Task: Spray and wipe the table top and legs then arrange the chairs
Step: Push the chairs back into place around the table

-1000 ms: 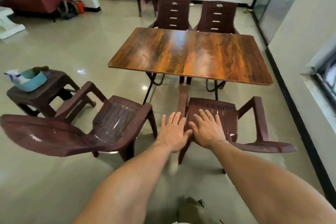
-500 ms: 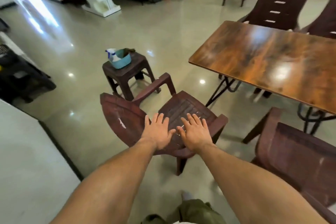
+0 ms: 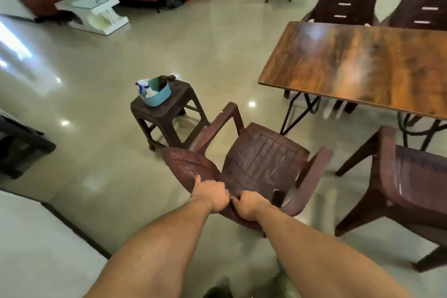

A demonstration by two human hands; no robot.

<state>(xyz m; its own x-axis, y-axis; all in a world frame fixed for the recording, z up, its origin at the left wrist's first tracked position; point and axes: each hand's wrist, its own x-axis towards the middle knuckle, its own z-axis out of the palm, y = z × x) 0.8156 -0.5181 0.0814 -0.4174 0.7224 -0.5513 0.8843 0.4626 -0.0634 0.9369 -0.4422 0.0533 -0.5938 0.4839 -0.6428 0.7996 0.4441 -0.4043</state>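
You had both hands on the top rim of the backrest of the brown plastic chair (image 3: 261, 162). Your left hand (image 3: 212, 195) was curled over the rim with the thumb laid along the edge, and your right hand (image 3: 246, 205) gripped the same rim just beside it. The two hands almost touched. The fingers went over to the seat side, so the backrest sat between fingers and palm.

The chair was between the stool (image 3: 169, 109) and the second chair (image 3: 411, 176), its seat turned toward the corner of the table (image 3: 358, 60), not yet under it. I could not tell if all its legs were on the floor.

I judge such a moulded chair to be light and stiff, with some flex in the back, and the glossy floor should let it slide. With the hands so close it may swing — a wider hold, or the armrests, would steer it better.
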